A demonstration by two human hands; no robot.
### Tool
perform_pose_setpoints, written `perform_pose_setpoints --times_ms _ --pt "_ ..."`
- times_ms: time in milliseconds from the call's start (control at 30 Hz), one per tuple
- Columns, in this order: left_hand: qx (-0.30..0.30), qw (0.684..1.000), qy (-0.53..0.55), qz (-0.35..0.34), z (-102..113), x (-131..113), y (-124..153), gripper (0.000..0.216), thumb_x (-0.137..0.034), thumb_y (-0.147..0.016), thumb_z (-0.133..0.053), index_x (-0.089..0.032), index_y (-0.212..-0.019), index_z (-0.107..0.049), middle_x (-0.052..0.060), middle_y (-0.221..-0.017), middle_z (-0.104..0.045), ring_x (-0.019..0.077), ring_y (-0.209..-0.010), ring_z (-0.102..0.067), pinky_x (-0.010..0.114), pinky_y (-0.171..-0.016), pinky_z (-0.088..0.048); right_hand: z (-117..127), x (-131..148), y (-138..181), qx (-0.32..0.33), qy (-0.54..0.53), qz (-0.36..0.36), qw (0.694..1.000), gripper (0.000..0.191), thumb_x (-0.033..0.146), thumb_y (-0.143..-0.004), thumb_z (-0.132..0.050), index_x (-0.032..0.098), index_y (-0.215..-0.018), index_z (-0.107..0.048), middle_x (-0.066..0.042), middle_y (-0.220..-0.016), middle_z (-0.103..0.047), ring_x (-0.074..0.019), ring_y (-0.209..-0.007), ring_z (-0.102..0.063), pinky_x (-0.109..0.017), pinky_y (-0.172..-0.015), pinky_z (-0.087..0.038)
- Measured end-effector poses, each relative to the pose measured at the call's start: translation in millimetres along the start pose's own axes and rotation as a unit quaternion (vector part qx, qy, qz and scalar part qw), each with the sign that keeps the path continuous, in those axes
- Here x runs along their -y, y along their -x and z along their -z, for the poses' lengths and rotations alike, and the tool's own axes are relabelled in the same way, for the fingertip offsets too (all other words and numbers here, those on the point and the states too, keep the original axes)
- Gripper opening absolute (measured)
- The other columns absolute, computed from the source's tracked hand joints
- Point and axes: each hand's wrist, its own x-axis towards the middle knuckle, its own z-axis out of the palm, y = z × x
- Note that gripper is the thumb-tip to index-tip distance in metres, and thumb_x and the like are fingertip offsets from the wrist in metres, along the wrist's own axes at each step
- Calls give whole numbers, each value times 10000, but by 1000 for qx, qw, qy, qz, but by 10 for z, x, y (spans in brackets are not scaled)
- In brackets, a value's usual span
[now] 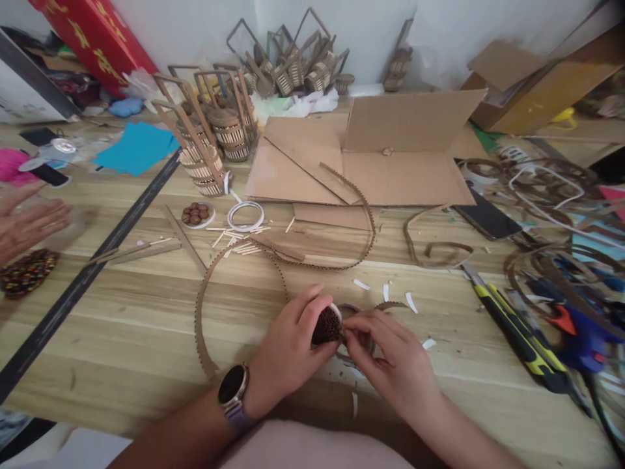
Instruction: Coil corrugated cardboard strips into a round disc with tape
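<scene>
Landmark: the opened cardboard box (407, 176), lying flat with one flap standing.

Nearest, on the wooden table (146, 345): the left hand (288, 345), with watch, is grasping a small dark-brown round piece (325, 329) with a white rim, in front of the box; the right hand (395, 355) is pinching at that piece's edge with thumb and forefinger. A brown ring (347, 307) is lying just beyond. The table's near edge is running beneath the forearms.

Room: wood grain is showing between the left wrist and a long black strip (88, 279), left of the box. A notched brown strip (200, 299) is curving into that space; white paper slips (411, 302) are scattering nearer than the box. A yellow-and-black utility knife (512, 332) and blue glue gun (583, 345) are bounding the right hand's side, nearer and right of the box.

Containers: a white dish (211, 218), left of the box, is holding brown balls (195, 212). Slatted miniature baskets (201, 170) are standing beyond the dish, left of the box, their contents partly hidden. More handled baskets (293, 68) are clustering behind the box.

Far left of the box, another person's hand (34, 212) is blurring, its grasp unclear.
</scene>
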Motion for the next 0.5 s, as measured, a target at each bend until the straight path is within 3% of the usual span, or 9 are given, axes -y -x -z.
perform_pose_setpoints --times_ms 267,500 --pt "13 1000 -16 -4 -33 -4 29 552 -119 -800 -645 -212 -1296 -421 160 -1374 -529 312 -1225 -566 484 -985 -511 -14 -5 4 4 52 4 999 167 148 -892 -535 200 -743 -591 6 -621 -601 -164 -566 -547 -284 -583 -397" --pt "28 1000 -11 -3 -12 -28 24 577 -89 -783 -638 -225 -1294 -408 152 -1387 -514 315 -1232 -556 492 -989 -504 52 -2 -44 36 51 -12 998 163 110 -855 -484 217 -742 -536 -3 -647 -602 -166 -577 -546 -277 -570 -406"
